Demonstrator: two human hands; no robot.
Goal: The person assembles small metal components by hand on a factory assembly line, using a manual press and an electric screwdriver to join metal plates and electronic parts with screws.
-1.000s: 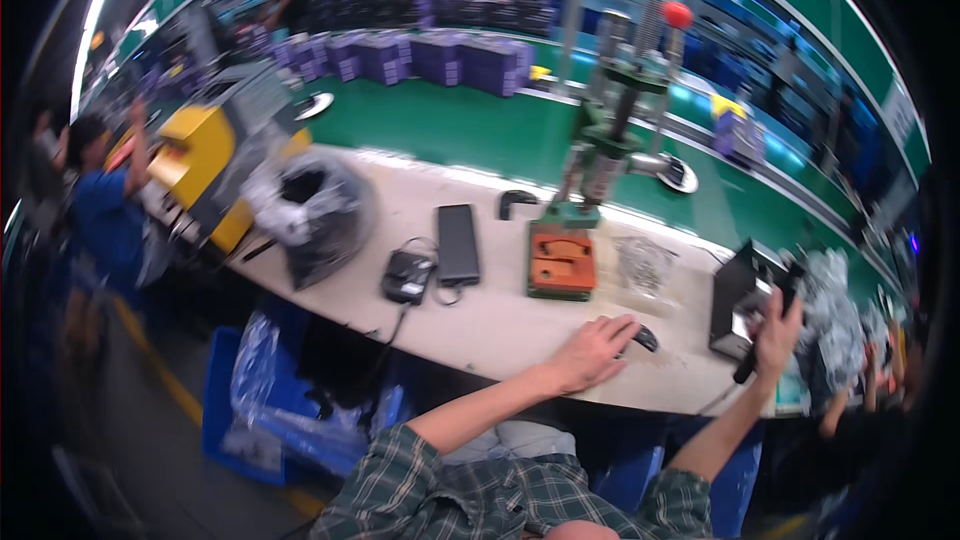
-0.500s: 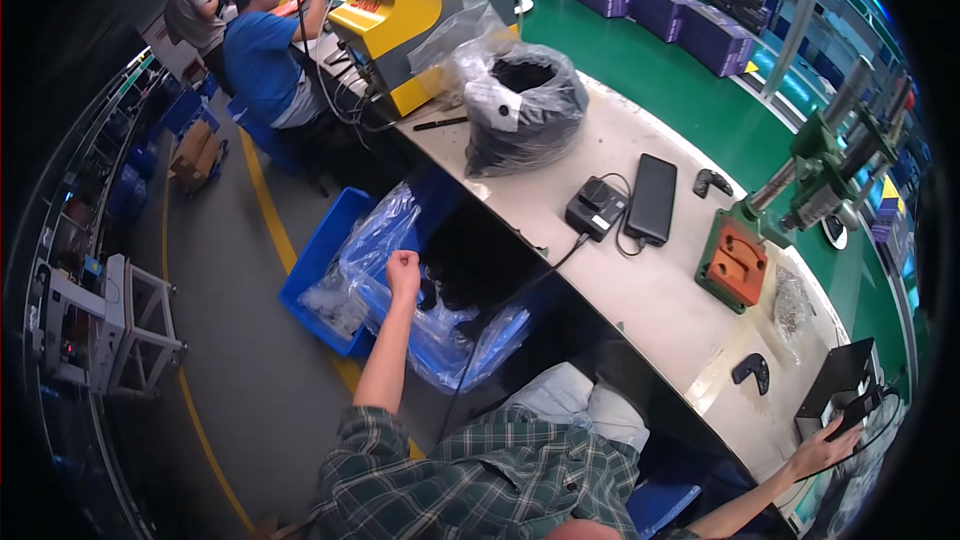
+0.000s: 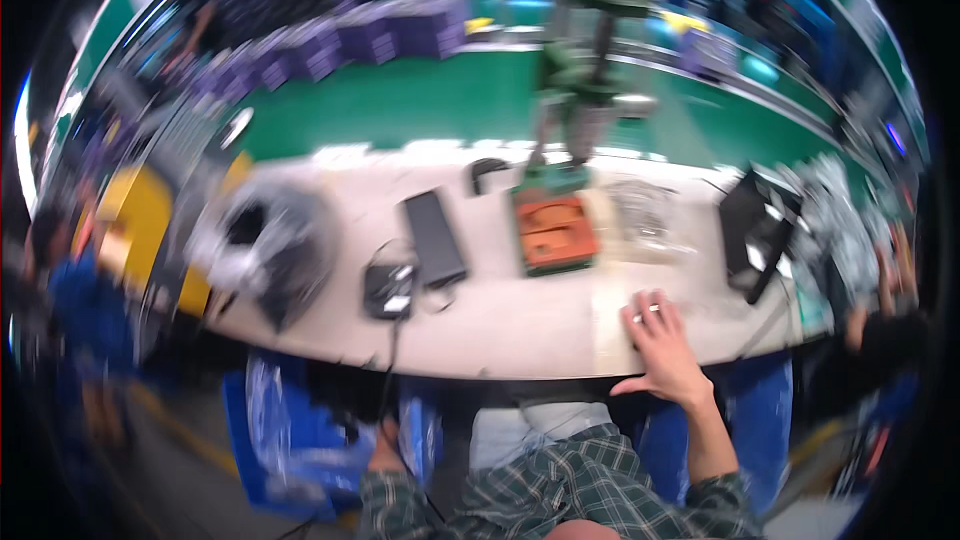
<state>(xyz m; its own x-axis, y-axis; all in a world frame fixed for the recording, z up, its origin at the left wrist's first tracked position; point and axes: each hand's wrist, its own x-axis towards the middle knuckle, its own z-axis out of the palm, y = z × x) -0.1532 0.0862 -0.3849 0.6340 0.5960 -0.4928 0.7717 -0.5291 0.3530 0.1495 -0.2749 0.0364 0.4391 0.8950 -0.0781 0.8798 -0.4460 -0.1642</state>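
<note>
My right hand is over the bench near its front edge, palm down, thumb stretched out and fingers apart. Light glints show at its fingertips; whether a small part lies under them is hidden. Low on the left, my left hand hangs by the blue bin, smeared, its fingers not readable. Beyond the right hand are an orange fixture on a green press and a clear bag of small parts. A curved black part lies left of the press.
A black box-shaped thing stands at the bench's right. Left of the fixture lie a flat black block and a corded black device. A clear bag of black pieces sits farther left, beside a yellow machine. People are at both sides.
The view has swung right to face the bench. My right hand has left the black box-shaped thing and come to the bench's front. The left hand's fist no longer shows clearly.
</note>
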